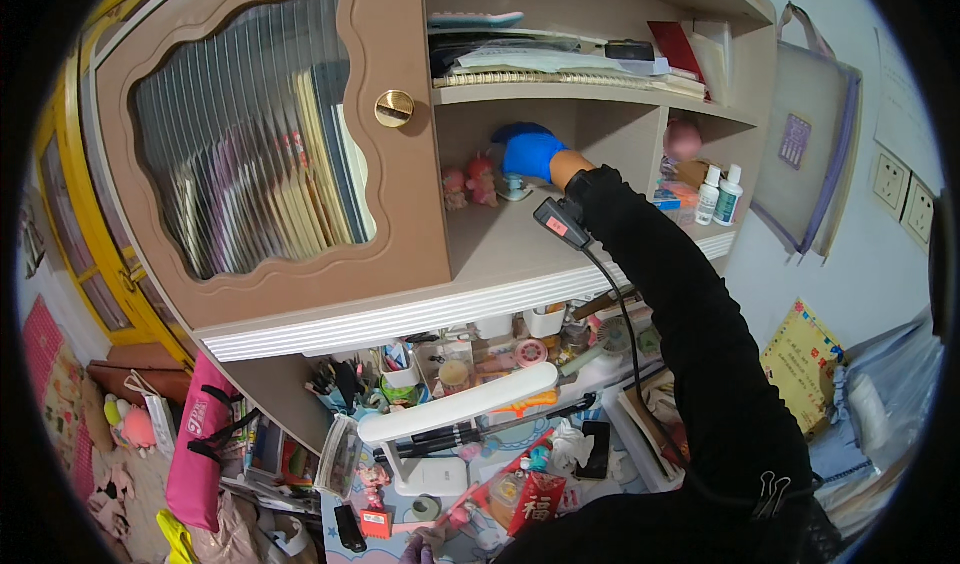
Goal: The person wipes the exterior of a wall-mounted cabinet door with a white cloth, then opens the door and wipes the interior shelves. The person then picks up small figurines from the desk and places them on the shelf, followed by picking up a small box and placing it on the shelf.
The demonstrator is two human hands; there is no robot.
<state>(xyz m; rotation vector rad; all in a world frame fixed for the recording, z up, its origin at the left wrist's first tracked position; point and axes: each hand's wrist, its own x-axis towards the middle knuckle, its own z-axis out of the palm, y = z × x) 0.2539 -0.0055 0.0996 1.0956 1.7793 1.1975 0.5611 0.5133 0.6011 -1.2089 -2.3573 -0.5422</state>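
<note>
My right hand (531, 153), in a blue glove at the end of a black sleeve, reaches into the middle shelf compartment. Its fingers point toward the back wall, and their grip is hidden. Just below the hand stands a small light-blue figurine (514, 184) on a pale base. To its left are a pink toy figurine (481, 180) and another pink figurine (454, 189). A black device with a cable (561, 223) is at my right wrist. At the bottom edge, what seems to be my left hand (417, 552) shows only greyish-purple fingertips near a small pale thing; its hold is unclear.
A cabinet door with ribbed glass (255, 144) is at the left. Two small bottles (718, 196) stand right of the divider. Below, the crowded desk holds a white desk lamp (457, 403), a black phone (593, 450), a red envelope (537, 501) and pens. The cable hangs beside my right arm.
</note>
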